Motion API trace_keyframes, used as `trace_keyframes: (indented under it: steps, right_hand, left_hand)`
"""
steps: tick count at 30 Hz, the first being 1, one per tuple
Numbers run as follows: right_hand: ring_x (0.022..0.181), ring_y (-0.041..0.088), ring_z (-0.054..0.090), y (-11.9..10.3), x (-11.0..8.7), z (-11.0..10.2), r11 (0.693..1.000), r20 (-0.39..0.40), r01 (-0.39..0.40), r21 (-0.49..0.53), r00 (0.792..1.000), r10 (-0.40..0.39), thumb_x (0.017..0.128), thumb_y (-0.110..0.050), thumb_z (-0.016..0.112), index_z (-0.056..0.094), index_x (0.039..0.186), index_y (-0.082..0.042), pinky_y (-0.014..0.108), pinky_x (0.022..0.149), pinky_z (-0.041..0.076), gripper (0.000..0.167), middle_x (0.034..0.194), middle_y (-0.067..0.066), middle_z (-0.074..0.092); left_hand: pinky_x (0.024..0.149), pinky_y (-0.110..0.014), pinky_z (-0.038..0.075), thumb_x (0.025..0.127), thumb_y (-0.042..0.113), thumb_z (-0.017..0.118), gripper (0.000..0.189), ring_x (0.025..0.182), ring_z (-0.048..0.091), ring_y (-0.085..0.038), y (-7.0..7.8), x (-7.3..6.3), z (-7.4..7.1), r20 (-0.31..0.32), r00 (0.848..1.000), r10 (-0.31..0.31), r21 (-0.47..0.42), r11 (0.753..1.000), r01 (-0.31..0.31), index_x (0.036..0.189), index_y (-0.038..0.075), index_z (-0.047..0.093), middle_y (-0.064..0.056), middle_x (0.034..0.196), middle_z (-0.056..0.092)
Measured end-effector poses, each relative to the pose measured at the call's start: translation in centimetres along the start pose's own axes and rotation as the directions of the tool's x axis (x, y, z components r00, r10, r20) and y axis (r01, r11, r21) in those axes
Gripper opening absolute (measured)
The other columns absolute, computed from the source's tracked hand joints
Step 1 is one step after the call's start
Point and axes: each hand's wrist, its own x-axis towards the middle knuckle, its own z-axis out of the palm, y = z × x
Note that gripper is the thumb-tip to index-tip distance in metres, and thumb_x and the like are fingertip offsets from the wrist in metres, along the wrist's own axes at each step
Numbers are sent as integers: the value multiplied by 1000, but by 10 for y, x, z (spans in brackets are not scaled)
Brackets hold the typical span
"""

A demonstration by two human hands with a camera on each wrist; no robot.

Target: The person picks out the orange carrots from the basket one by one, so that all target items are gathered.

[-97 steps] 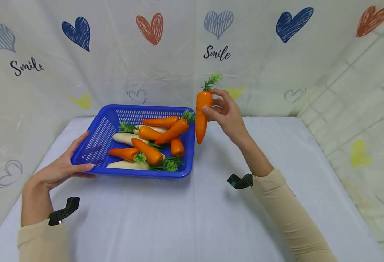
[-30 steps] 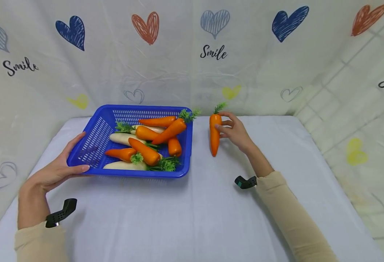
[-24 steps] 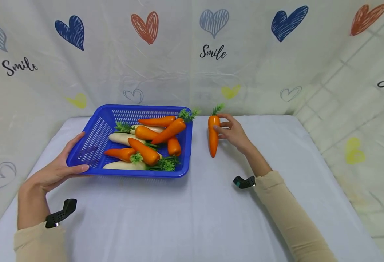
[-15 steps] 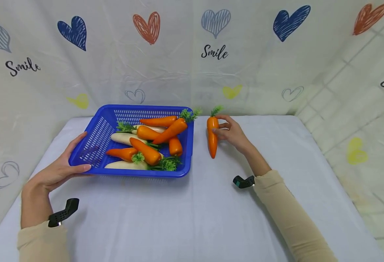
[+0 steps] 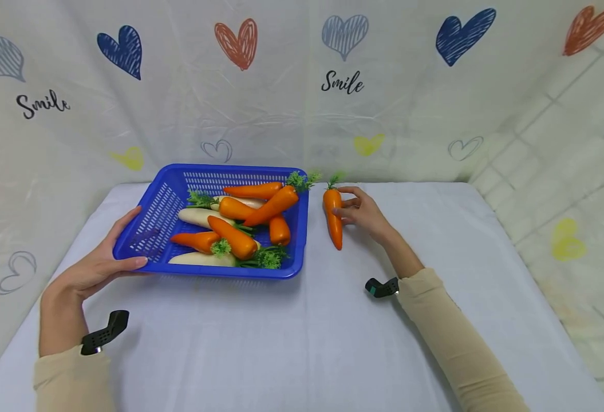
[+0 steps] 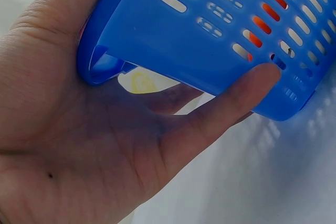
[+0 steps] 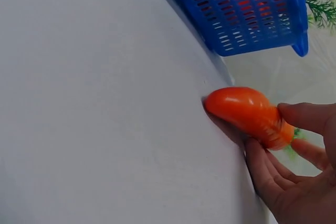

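Observation:
In the head view a blue plastic basket (image 5: 295, 273) holds several orange carrots (image 5: 231, 236) and a few white radishes (image 5: 201, 260) with green tops. My left hand (image 5: 97, 261) grips its left end, thumb along the front rim; the left wrist view shows fingers (image 6: 226, 108) under the basket's wall. To the right of the basket, a single carrot (image 5: 332, 216) lies with its leafy top toward the back and its tip toward me. My right hand (image 5: 362, 210) pinches it from the right. In the right wrist view, the carrot (image 7: 244, 111) lies against the white surface between thumb and fingers.
A white cloth covers the table (image 5: 260, 343). Behind it hangs a pale curtain (image 5: 276, 103) printed with hearts and "Smile". One carrot's leafy top (image 5: 302, 180) sticks out over the basket's back right rim.
My right hand has lowered the carrot from beside the basket's rim to the table. Lately its tip has swung slightly right. The left hand keeps its grip on the basket.

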Motion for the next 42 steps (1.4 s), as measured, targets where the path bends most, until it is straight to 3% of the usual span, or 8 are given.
trace_keyframes:
  steps: [9,22,32,36,42]
  right_hand:
    - [118,39,66,-3,-1,3,999,-5,-35,-11,999,35,100,-16,70,39,158,-9,46,100,59,66,141,28,56]
    - [105,34,67,0,-4,3,998,26,-65,19,998,65,99,-11,69,38,156,-3,39,81,65,66,130,27,55]
    - [108,43,69,-5,-6,5,995,34,-94,24,995,93,97,-10,72,41,153,-1,41,83,64,65,132,28,52]
    - [110,43,69,-6,-6,4,995,8,-94,-10,995,95,96,-12,73,42,153,-2,40,87,63,65,137,28,51]
    - [110,34,65,-8,-6,1,994,-66,-58,-90,996,52,94,-14,76,49,148,-5,34,87,64,61,138,25,55]
  left_hand:
    - [88,-30,62,101,16,64,103,143,25,-59,-1,0,0,-2,1000,6,-15,1000,-6,156,65,-9,-26,170,-15]
    - [88,-30,62,101,15,64,103,142,24,-59,-3,0,1,-6,1000,12,-27,1000,-12,156,65,-8,-27,169,-14]
    - [89,-34,63,101,16,64,103,143,24,-59,-3,1,0,-6,1000,12,-23,1000,-12,156,65,-8,-26,170,-15]
    - [89,-32,63,102,16,64,102,142,25,-58,-3,2,0,-2,1000,15,-25,1000,-15,156,64,-8,-26,170,-15]
    - [88,-28,62,102,16,64,102,142,25,-58,-3,1,0,2,1000,17,-25,1000,-17,156,64,-8,-26,170,-15]
